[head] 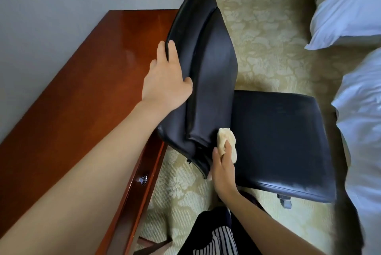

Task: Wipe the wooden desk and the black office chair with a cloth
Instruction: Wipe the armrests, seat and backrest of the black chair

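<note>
The step in hand is the chair, not the counter. The person stands beside the black chair point(206, 73), which sits just off the long edge of the wooden counter point(86, 81), its backrest toward the counter and its seat point(282, 143) reaching out toward the bed point(354, 110).

The left hand point(165, 81) lies spread on the top edge of the backrest, fingers wrapped over the rim and thumb on the front face, steadying the chair. The right hand point(222, 168) is closed around a bunched pale cloth point(226, 141) and presses it against the lower front of the backrest, right at the crease where back meets seat.

The counter top looks glossy and bare, so it has probably had its pass, though that is a judgement from the shine alone. On the chair, the seat shows a dull grey film across its surface, so that part likely remains.

The next move calls for the cloth to run along the crease and then out over the seat in overlapping strokes, with the left hand bracing the back so the chair does not roll on its castors point(285, 201) or swivel away under pressure.
</note>
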`<move>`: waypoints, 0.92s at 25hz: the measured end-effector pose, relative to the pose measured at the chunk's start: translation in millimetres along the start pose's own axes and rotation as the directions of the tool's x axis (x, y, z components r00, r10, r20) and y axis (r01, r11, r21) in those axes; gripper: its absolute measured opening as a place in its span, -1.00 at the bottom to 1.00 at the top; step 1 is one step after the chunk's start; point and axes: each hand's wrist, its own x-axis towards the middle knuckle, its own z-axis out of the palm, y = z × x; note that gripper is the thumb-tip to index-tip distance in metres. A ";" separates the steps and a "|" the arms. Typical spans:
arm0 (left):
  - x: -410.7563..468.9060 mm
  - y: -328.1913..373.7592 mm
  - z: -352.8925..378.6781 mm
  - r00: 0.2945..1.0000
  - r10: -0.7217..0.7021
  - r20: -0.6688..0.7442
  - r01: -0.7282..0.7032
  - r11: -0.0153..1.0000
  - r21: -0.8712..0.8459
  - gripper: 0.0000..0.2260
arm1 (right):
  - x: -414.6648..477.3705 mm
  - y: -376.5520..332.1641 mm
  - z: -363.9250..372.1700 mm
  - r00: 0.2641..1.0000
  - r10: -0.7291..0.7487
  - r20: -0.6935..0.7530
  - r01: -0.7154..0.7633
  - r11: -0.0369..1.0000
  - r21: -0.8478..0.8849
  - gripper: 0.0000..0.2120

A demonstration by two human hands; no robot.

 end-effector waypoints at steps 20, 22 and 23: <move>85.8 -32.9 5.2 0.978 0.158 -0.137 -0.174 0.977 -0.120 -0.40 | 88.8 -61.2 45.3 0.986 -0.164 0.003 0.164 0.985 -0.063 -0.52; 93.5 -34.4 6.9 0.978 0.141 -0.154 -0.161 0.979 -0.122 -0.48 | 95.4 -54.4 47.8 0.996 -0.086 -0.010 0.087 0.996 0.012 -0.51; 97.3 -34.6 7.8 0.979 0.129 -0.157 -0.148 0.982 -0.114 -0.52 | 98.5 -53.3 48.9 0.998 -0.058 -0.022 0.059 0.996 0.070 -0.52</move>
